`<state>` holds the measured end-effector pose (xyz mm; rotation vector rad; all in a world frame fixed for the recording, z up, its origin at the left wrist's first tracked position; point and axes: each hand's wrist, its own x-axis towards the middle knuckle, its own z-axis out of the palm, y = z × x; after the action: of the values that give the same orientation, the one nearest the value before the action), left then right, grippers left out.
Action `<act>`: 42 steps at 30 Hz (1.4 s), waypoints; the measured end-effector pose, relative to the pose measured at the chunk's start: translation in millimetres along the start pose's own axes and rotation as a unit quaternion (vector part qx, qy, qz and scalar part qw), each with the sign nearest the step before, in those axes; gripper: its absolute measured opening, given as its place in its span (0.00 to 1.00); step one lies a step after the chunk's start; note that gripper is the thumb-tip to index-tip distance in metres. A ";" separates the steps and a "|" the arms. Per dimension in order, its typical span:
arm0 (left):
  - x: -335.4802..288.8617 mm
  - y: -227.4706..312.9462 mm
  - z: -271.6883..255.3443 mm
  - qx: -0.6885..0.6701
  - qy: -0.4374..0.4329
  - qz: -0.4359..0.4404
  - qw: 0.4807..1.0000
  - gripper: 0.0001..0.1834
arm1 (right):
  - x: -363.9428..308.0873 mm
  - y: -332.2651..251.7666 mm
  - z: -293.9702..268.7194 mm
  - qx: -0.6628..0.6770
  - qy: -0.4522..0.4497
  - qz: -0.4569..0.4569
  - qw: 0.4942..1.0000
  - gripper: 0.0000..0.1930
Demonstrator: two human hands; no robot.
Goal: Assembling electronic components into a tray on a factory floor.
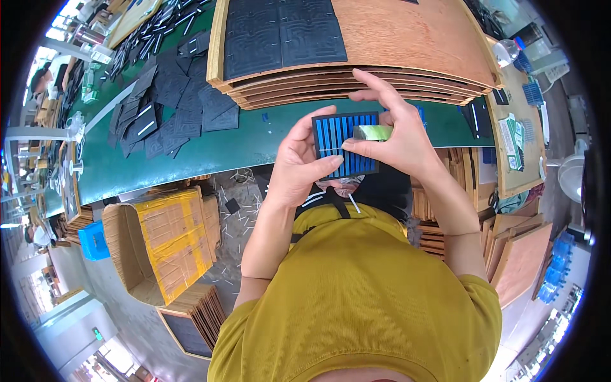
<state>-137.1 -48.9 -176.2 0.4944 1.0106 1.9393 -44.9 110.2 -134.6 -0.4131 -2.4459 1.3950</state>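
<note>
My left hand (294, 169) grips a small square solar panel (330, 135) by its left side, thumb on the face and fingers behind. The panel has blue strips and a black rim, and it is held above my lap at the bench's near edge. My right hand (407, 139) pinches a small flat green and silver piece (375, 132) against the panel's face. Its thumb lies along that piece while the index finger stretches away. The exact kind of this piece cannot be made out.
Ahead stands a stack of wooden trays (394, 32), the top one carrying dark square panels (283, 32). Loose black squares (175, 105) lie on the green bench (210, 153). A taped cardboard box (175, 239) stands at lower left, and wooden boards (522, 261) lean at right.
</note>
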 end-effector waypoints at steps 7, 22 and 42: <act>0.9 -3.2 -1.9 0.008 0.009 0.005 1.000 0.34 | 0.5 3.7 3.1 -0.014 0.010 -0.003 1.000 0.45; -3.9 -5.6 -2.6 0.068 0.025 0.073 0.995 0.27 | 5.8 4.5 -8.5 -0.126 0.068 0.036 0.989 0.41; -1.2 -6.6 -16.9 0.007 0.162 0.099 0.982 0.07 | -9.1 8.3 16.3 0.229 0.047 0.044 0.971 0.12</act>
<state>-144.3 -55.7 -191.4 0.2991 1.2176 2.2424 -42.1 98.0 -150.7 -0.4656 -1.9650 1.8654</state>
